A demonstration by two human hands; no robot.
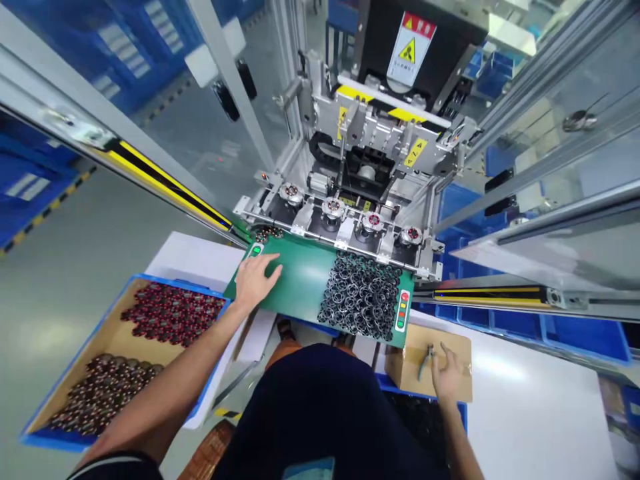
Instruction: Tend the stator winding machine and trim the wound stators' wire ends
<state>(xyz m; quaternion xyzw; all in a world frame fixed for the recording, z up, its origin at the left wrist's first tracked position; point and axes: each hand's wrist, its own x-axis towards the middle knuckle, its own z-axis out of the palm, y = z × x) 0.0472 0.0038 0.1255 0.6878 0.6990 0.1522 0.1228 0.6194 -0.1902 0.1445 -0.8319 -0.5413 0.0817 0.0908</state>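
Observation:
My left hand (254, 280) rests at the left end of the green work surface (295, 270), fingers apart and nothing in them, close to a green button (257, 250). Over a cardboard box (460, 347) on the right is my right hand (449, 373), its fingers spread beside pliers (425, 362) that lie on the box. Many black rings (357, 297) are heaped on the right part of the green surface. Behind it, the machine holds round parts (333, 208) in a row of fixtures. A few small coils (267, 233) sit at the back left corner.
A blue-edged tray (107, 313) at the left holds red-and-black coils (173, 312) and darker coils (107, 393). A button panel (403, 311) is at the surface's right end. Metal frame posts and yellow-black strips (170, 185) flank the machine. A white table (530, 400) extends right.

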